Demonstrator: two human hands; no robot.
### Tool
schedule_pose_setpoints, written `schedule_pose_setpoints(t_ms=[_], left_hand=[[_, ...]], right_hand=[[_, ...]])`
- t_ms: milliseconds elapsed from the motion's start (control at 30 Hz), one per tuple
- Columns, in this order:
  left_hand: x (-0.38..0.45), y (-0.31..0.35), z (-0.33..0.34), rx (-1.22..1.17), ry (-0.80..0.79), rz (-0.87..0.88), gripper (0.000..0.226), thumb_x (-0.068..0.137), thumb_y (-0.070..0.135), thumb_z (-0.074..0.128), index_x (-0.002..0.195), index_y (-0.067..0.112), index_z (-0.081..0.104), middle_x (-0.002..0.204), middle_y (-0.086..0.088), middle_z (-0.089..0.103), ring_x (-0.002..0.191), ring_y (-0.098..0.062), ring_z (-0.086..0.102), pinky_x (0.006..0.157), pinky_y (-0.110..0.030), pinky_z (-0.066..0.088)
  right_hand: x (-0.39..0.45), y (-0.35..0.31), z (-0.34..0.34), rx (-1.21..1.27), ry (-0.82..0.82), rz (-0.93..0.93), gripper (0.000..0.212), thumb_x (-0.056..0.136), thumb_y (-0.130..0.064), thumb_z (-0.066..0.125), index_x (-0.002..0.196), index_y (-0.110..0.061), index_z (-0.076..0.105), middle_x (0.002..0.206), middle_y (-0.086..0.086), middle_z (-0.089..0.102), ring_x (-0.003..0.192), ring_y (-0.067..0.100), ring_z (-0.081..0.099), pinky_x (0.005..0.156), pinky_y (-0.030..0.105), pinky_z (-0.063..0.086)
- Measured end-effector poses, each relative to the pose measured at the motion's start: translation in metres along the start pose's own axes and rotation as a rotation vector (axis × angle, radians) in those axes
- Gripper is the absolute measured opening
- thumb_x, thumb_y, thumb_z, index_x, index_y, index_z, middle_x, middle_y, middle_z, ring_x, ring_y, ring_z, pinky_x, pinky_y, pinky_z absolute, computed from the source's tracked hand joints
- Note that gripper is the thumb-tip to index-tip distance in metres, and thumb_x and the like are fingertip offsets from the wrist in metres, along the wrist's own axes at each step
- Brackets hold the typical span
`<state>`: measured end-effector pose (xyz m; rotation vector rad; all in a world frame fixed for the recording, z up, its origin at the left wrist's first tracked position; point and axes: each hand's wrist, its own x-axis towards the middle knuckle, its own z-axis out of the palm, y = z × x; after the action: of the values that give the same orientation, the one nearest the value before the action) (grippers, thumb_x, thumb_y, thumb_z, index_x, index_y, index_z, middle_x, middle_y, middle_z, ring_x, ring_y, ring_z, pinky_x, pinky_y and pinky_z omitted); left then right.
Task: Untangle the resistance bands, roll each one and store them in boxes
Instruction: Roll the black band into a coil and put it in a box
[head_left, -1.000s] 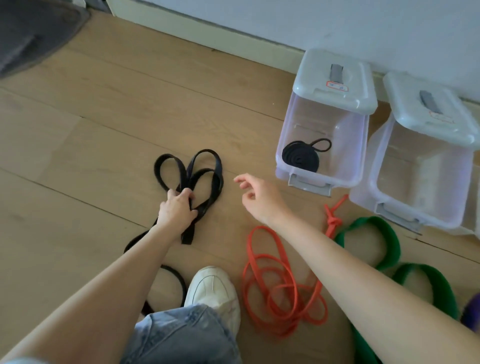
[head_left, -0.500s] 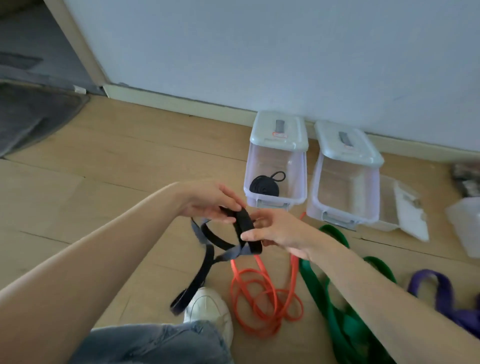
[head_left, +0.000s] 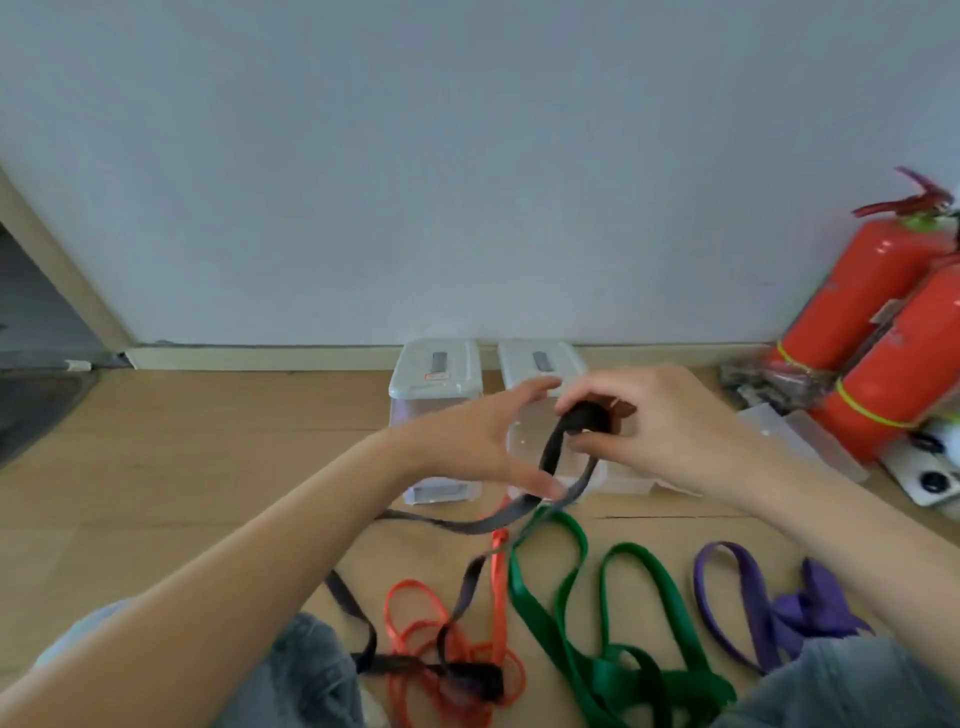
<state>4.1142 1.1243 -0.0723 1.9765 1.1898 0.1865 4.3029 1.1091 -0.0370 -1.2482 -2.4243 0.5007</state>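
My right hand (head_left: 670, 431) grips the rolled start of a black resistance band (head_left: 550, 457) in the air in front of two clear plastic boxes. My left hand (head_left: 478, 447) is spread beside the band, fingers straight, its thumb touching the strap. The rest of the black band hangs down and trails over the floor to a bunch near my knee. An orange band (head_left: 441, 639), a green band (head_left: 566, 623) and a purple band (head_left: 753, 608) lie loose on the wooden floor. The left box (head_left: 436, 379) and the right box (head_left: 540, 364) stand at the wall with lids tipped back.
Two red fire extinguishers (head_left: 872, 332) lean against the wall at the right, with a dark bag and a white device beside them. A loose clear lid (head_left: 795, 441) lies by the right box. A grey mat (head_left: 36, 410) is at the far left.
The black band went from the floor up into both hands, and a small roll has formed at its end in my right hand. The camera view has tilted up toward the wall.
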Motion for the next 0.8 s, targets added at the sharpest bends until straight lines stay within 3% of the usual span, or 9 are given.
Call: schedule_pose_setpoints(t_ms=[100,167,267,367,467,600,667,733,800], left_hand=[[0.017,0.035,0.015,-0.280,0.081,0.233,0.024,0.079,0.018,0.072,0.095,0.030,0.060,0.082,0.027,0.066,0.081,0.015,0.059,0.073,-0.001,0.039],[0.028,0.041,0.026,-0.369,0.167,0.276,0.016,0.085,0.013,0.064,0.082,0.028,0.059,0.064,0.019,0.067,0.067,0.008,0.063,0.065,-0.004,0.043],[0.041,0.034,0.036,-0.327,0.226,0.248,0.018,0.087,0.018,0.060,0.072,0.026,0.055,0.058,0.012,0.065,0.061,-0.002,0.063,0.061,-0.012,0.045],[0.047,0.014,0.043,-0.006,0.115,0.095,0.031,0.089,0.029,0.058,0.060,0.023,0.049,0.055,0.007,0.056,0.056,-0.010,0.056,0.060,-0.024,0.045],[0.050,0.004,0.044,0.097,0.011,-0.006,0.038,0.089,0.038,0.057,0.060,0.014,0.052,0.060,0.001,0.058,0.059,-0.012,0.055,0.059,-0.024,0.045],[0.049,0.006,0.020,-0.037,0.418,-0.031,0.030,0.091,0.022,0.054,0.062,0.022,0.052,0.048,0.011,0.053,0.045,0.003,0.052,0.047,-0.007,0.040],[0.046,0.008,0.014,0.019,0.493,0.003,0.023,0.091,0.016,0.052,0.068,0.020,0.056,0.057,0.011,0.051,0.052,-0.002,0.051,0.050,-0.011,0.041],[0.044,0.012,0.022,0.180,0.444,-0.001,0.016,0.089,0.016,0.050,0.077,0.015,0.060,0.062,0.011,0.049,0.060,-0.008,0.051,0.052,-0.014,0.037],[0.045,0.017,0.036,0.259,0.391,0.012,0.016,0.087,0.016,0.049,0.073,0.014,0.057,0.064,0.009,0.049,0.066,-0.016,0.053,0.056,-0.022,0.036]], right_hand=[[-0.006,0.003,-0.022,0.166,0.132,-0.029,0.022,0.074,-0.014,0.075,0.087,-0.031,0.072,0.087,-0.009,0.062,0.080,0.002,0.060,0.078,0.017,0.047],[-0.010,0.011,-0.029,0.235,0.188,-0.007,0.025,0.073,-0.014,0.075,0.082,-0.037,0.069,0.088,-0.009,0.062,0.083,0.005,0.061,0.082,0.023,0.048],[-0.014,0.028,-0.030,0.372,0.212,0.062,0.020,0.075,-0.013,0.074,0.086,-0.029,0.072,0.088,-0.008,0.065,0.085,0.002,0.063,0.081,0.018,0.049],[-0.013,0.041,-0.029,0.549,0.279,0.126,0.019,0.074,-0.010,0.074,0.084,-0.027,0.073,0.086,-0.006,0.069,0.079,0.001,0.065,0.069,0.012,0.048],[-0.012,0.049,-0.033,0.633,0.305,0.175,0.018,0.073,-0.011,0.074,0.084,-0.025,0.073,0.088,-0.005,0.073,0.086,0.009,0.067,0.082,0.023,0.050],[-0.020,0.065,-0.041,0.312,0.065,0.304,0.019,0.074,-0.021,0.075,0.089,-0.028,0.064,0.092,-0.010,0.067,0.092,0.008,0.063,0.085,0.025,0.048],[-0.024,0.063,-0.038,0.074,-0.132,0.344,0.038,0.067,-0.048,0.074,0.098,-0.033,0.057,0.105,-0.021,0.056,0.100,0.002,0.054,0.078,0.016,0.042],[-0.022,0.051,-0.027,0.132,-0.142,0.362,0.070,0.053,-0.069,0.066,0.112,-0.036,0.047,0.112,-0.023,0.049,0.104,-0.002,0.050,0.077,0.013,0.038],[-0.016,0.038,-0.009,0.172,-0.210,0.360,0.081,0.054,-0.069,0.067,0.121,-0.029,0.045,0.113,-0.018,0.050,0.103,0.003,0.052,0.079,0.016,0.040]])
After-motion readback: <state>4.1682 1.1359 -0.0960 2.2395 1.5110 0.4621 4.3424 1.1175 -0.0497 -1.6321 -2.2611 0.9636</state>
